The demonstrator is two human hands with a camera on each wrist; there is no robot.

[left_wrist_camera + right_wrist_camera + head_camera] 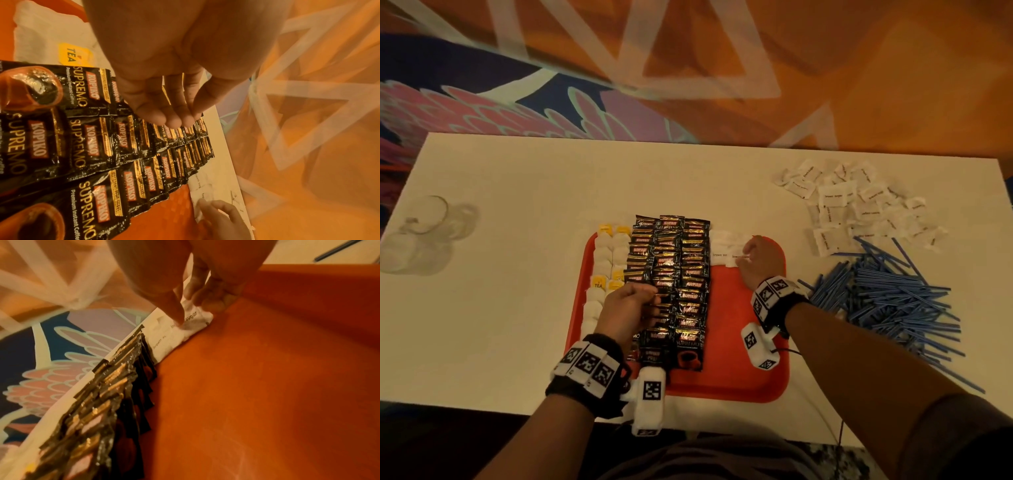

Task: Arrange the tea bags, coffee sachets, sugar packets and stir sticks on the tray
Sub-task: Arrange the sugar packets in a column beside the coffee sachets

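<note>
The tray (739, 377), red and textured, sits at the near middle of a pale counter (524, 192), beyond which runs a carpet (688, 68) patterned in orange, dark blue and pink with pale bands. On the tray's left side lie two columns of white tea bags (602, 253) with yellow tags; their number is hard to tell where they overlap. Beside them run three columns of black coffee sachets (691, 270), shingled one over the next, too many and too overlapped to count. At the tray's far right, touching the sachets, lie a few white sugar packets (722, 246), at least two printed "brown sugar". A loose heap of further sugar packets (839, 202) lies on the counter's far right, and nearer a heap of blue stir sticks (887, 294), both uncounted. Clear glassware (421, 233) stands at the left edge. The left hand (626, 308) rests over the sachets with fingers loosely curled and pinching nothing. The right hand (760, 260) presses its fingertips (180, 321) down on a sugar packet in the tray.
</note>
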